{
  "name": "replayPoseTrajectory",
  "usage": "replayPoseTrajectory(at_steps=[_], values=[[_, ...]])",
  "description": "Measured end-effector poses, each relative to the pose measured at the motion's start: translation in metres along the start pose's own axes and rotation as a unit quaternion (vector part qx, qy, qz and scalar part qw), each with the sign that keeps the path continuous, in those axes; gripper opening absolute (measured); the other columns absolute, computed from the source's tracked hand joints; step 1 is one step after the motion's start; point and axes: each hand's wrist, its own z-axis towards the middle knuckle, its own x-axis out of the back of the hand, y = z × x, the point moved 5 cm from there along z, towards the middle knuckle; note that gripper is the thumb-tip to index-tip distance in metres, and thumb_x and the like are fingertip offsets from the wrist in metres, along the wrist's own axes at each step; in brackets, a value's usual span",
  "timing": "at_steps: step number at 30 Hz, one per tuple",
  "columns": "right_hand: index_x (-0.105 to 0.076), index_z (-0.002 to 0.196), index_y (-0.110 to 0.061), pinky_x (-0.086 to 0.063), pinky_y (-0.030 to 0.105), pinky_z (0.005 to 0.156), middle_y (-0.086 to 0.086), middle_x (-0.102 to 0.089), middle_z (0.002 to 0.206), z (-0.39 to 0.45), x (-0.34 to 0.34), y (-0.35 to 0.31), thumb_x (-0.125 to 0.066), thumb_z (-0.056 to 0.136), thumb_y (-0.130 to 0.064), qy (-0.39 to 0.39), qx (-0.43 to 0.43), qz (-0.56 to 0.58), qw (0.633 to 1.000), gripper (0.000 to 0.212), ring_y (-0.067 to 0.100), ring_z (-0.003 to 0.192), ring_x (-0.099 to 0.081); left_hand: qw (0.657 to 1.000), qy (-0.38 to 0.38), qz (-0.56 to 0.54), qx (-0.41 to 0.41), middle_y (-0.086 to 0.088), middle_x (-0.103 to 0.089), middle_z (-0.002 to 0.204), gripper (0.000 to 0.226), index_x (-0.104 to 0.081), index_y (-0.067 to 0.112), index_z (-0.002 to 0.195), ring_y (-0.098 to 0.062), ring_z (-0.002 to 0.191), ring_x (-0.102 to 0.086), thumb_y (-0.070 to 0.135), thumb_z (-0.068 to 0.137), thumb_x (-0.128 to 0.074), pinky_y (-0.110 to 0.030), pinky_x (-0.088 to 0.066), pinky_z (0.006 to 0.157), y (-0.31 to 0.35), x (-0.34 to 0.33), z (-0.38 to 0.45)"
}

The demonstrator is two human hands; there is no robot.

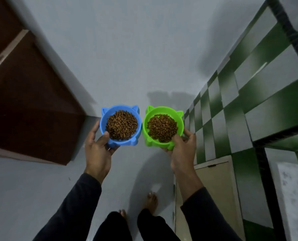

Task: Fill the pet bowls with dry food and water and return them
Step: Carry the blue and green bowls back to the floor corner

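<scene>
I hold two cat-eared pet bowls side by side above the floor. The blue bowl [104, 119] is filled with brown dry food [121, 124], and my left hand [97, 148] grips its near rim, thumb on top. The green bowl [148, 136] also holds brown kibble [162, 127]. My right hand [183, 148] grips its near right edge, thumb over the rim touching the kibble. The two bowls nearly touch each other.
Pale grey floor [127, 58] stretches ahead. A dark brown wooden door [28, 105] stands at the left. A green and white checked tiled wall [249, 101] runs along the right, with a beige cabinet panel [214, 180] below. My bare feet [150, 200] show beneath.
</scene>
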Motion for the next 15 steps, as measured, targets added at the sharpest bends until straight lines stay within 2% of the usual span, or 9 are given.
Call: replayPoseTrajectory(at_steps=[3,8,15], values=[[-0.053,0.123,-0.02,-0.06,0.061,0.072,0.004,-0.061,0.114,0.028,-0.005,0.017,-0.057,0.087,0.005,0.003,-0.012,-0.021,1.0,0.044,0.025,0.103,-0.066,1.0,0.007,-0.001,0.006,0.009,-0.075,0.116,0.048,-0.052,0.027,0.146,-0.023,0.107,-0.072,0.004,0.104,-0.051,-0.04,-0.062,0.078,-0.016,-0.004,0.024],[-0.054,0.122,-0.024,-0.062,0.054,0.074,0.003,-0.062,0.115,0.072,-0.013,0.057,-0.06,0.088,0.005,0.014,-0.051,-0.02,0.998,0.045,0.024,0.104,-0.066,0.999,0.025,0.005,0.033,0.006,-0.076,0.114,0.049,-0.051,0.031,0.146,-0.032,0.112,-0.069,0.005,0.104,-0.053,-0.046,-0.06,0.082,-0.053,-0.001,0.073],[-0.053,0.109,-0.033,-0.062,0.053,0.073,0.003,-0.06,0.117,0.151,-0.022,0.143,-0.057,0.088,0.004,0.046,-0.067,-0.046,0.996,0.043,0.023,0.104,-0.065,0.997,0.03,0.02,0.063,-0.004,-0.071,0.125,0.048,-0.053,0.033,0.143,-0.034,0.111,-0.07,0.007,0.103,-0.056,-0.044,-0.06,0.078,-0.135,0.019,0.159]])
